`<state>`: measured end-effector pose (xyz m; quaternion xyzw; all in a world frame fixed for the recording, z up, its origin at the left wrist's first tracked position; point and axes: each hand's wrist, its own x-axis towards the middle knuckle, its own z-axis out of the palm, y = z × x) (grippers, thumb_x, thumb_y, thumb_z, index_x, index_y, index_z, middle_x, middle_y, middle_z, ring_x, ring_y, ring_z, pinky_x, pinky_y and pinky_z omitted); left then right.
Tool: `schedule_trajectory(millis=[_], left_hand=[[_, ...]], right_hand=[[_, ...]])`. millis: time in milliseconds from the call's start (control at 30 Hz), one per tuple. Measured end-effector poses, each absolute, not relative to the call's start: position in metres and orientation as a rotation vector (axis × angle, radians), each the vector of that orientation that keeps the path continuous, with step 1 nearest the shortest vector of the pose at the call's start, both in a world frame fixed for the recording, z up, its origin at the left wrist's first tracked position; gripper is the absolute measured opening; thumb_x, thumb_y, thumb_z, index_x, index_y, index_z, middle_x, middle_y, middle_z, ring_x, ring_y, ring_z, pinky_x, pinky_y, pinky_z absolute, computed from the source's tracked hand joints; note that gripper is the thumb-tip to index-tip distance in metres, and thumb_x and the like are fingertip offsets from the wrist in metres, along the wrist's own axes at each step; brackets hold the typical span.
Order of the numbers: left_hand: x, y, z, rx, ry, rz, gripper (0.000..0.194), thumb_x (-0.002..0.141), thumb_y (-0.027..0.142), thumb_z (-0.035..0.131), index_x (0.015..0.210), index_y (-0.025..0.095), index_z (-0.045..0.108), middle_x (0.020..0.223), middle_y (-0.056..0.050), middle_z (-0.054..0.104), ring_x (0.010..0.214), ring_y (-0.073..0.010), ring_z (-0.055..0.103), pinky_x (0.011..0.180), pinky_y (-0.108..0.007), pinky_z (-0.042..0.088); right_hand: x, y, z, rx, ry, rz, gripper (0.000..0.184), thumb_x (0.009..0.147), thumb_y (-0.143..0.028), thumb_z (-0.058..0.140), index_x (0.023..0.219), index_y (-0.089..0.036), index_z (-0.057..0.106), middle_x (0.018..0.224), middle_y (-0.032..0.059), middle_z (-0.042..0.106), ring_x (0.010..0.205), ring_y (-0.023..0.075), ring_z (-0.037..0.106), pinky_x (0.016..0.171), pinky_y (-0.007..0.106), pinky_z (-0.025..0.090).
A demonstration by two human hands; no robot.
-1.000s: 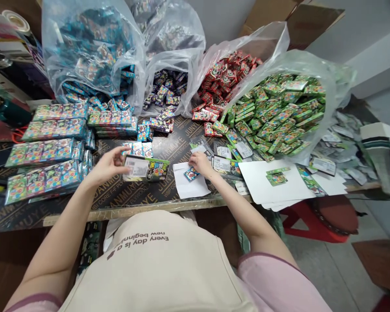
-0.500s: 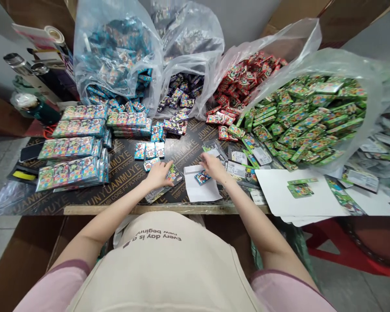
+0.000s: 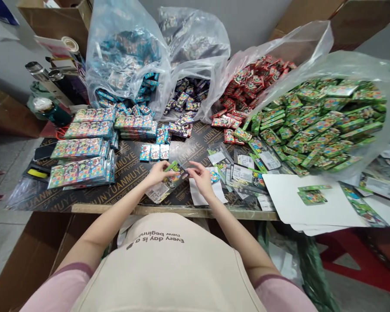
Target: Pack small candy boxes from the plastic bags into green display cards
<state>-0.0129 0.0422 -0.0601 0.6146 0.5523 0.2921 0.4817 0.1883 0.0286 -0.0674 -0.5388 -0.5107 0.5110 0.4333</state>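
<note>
Packet label text [image 3: 158, 192] illegibly small

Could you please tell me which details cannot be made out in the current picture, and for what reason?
In the head view:
- part of the packet, covered by the left hand;
- whether the right hand touches the packet: too small to tell;
- part of the blue box, behind the right hand;
- print on the packet's label, too small;
- rest of the red stool, cut off by the right edge.

Two hands [image 3: 202, 178], four plastic bags [image 3: 315, 41], three small boxes [image 3: 155, 152] in row, one roll [image 3: 70, 43]
</note>
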Motion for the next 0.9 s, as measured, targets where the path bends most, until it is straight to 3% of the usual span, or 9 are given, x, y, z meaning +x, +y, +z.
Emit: schedule_trajectory(millis=[133, 200, 333, 433, 567, 767, 900], left_hand=[[-0.017, 0.029, -0.044, 1.391, 1.272, 1.010, 0.040, 0.074, 0.030, 0.071, 0.109, 0.018, 0.055, 0.097, -0.004, 0.064, 0.085, -0.0161, 0.061, 0.077, -0.030, 0.049], [-0.018, 0.023, -0.033, 1.498, 1.284, 1.138, 0.043, 0.077, 0.027, 0.069, 0.117, 0.021, 0.055, 0.108, -0.006, 0.062, 0.096, -0.0180, 0.060, 0.085, -0.033, 0.048], [-0.027, 0.018, -0.016, 1.715, 1.317, 1.212, 0.013, 0.080, 0.021, 0.066, 0.093, 0.019, 0.069, 0.092, -0.005, 0.065, 0.092, -0.0184, 0.062, 0.085, -0.033, 0.048], [-0.035, 0.017, -0.012, 1.791, 1.340, 1.170, 0.019, 0.078, 0.019, 0.070, 0.097, 0.019, 0.070, 0.087, -0.004, 0.066, 0.084, -0.0174, 0.063, 0.080, -0.031, 0.050], [-0.041, 0.017, -0.013, 1.977, 1.250, 1.165, 0.009, 0.082, 0.019, 0.066, 0.089, 0.018, 0.071, 0.086, -0.005, 0.066, 0.083, -0.0163, 0.063, 0.078, -0.030, 0.050], [-0.045, 0.016, -0.014, 2.194, 1.215, 1.157, 0.016, 0.087, 0.017, 0.059, 0.095, 0.019, 0.072, 0.089, -0.006, 0.065, 0.081, -0.0156, 0.062, 0.072, -0.028, 0.050], [-0.047, 0.016, -0.012, 2.087, 1.252, 1.197, 0.012, 0.083, 0.013, 0.061, 0.087, 0.019, 0.071, 0.082, -0.004, 0.066, 0.076, -0.0154, 0.063, 0.070, -0.029, 0.051]], right_hand=[[0.171, 0.042, -0.041, -1.272, -1.165, 1.227, 0.045, 0.069, -0.041, 0.073, 0.107, -0.019, 0.064, 0.083, 0.0049, 0.073, 0.075, 0.0203, 0.068, 0.076, 0.037, 0.055], [0.160, 0.046, -0.032, -1.239, -1.233, 1.197, 0.044, 0.069, -0.038, 0.073, 0.107, -0.019, 0.065, 0.082, 0.0045, 0.074, 0.078, 0.0210, 0.069, 0.080, 0.037, 0.055], [0.145, 0.041, -0.027, -1.195, -1.442, 1.089, 0.034, 0.077, -0.037, 0.067, 0.108, -0.023, 0.066, 0.088, 0.0036, 0.075, 0.082, 0.0211, 0.071, 0.084, 0.038, 0.055], [0.142, 0.030, -0.030, -1.153, -1.530, 1.011, 0.032, 0.080, -0.035, 0.065, 0.111, -0.025, 0.064, 0.092, 0.0035, 0.075, 0.087, 0.0213, 0.071, 0.089, 0.038, 0.054], [0.146, 0.021, -0.027, -1.098, -1.653, 0.920, 0.023, 0.083, -0.032, 0.063, 0.104, -0.025, 0.066, 0.095, 0.0043, 0.074, 0.089, 0.0207, 0.070, 0.091, 0.038, 0.052], [0.154, 0.047, 0.007, -1.112, -1.669, 0.933, 0.016, 0.080, -0.037, 0.065, 0.086, -0.022, 0.065, 0.093, 0.0052, 0.068, 0.088, 0.0184, 0.063, 0.077, 0.032, 0.051], [0.148, 0.070, 0.028, -1.070, -1.802, 1.333, 0.026, 0.073, -0.043, 0.070, 0.068, -0.019, 0.059, 0.089, 0.0051, 0.064, 0.090, 0.0188, 0.059, 0.072, 0.029, 0.047]])
